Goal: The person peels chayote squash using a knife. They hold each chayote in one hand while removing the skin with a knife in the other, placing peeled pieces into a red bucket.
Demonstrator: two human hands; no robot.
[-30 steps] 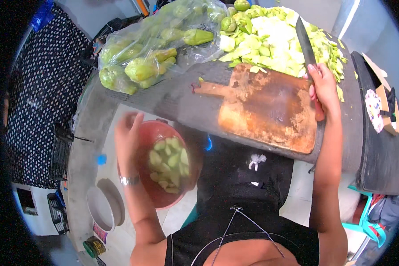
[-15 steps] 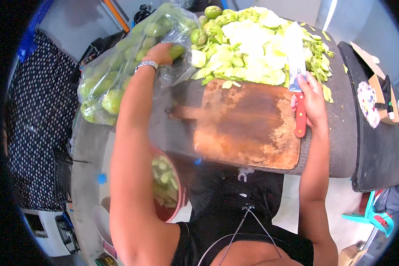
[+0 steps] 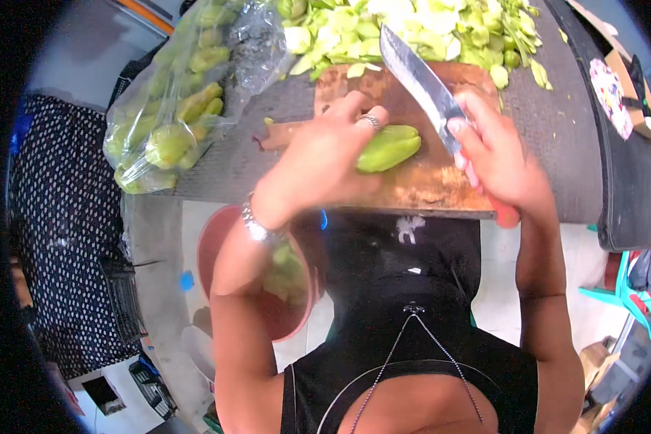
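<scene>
I see the green vegetable [image 3: 393, 148] between both hands, over the cutting board [image 3: 437, 184]: left hand [image 3: 324, 155] at its left end, grip unclear; right hand [image 3: 500, 155] clamped on knife [image 3: 417, 76].

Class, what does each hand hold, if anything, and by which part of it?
Right hand: the knife, by its red handle. Left hand: the green vegetable, by its left end.

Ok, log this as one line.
left hand: at green vegetable, grip unclear | right hand: holding knife | vegetable: over cutting board | peelings: beyond board
</scene>
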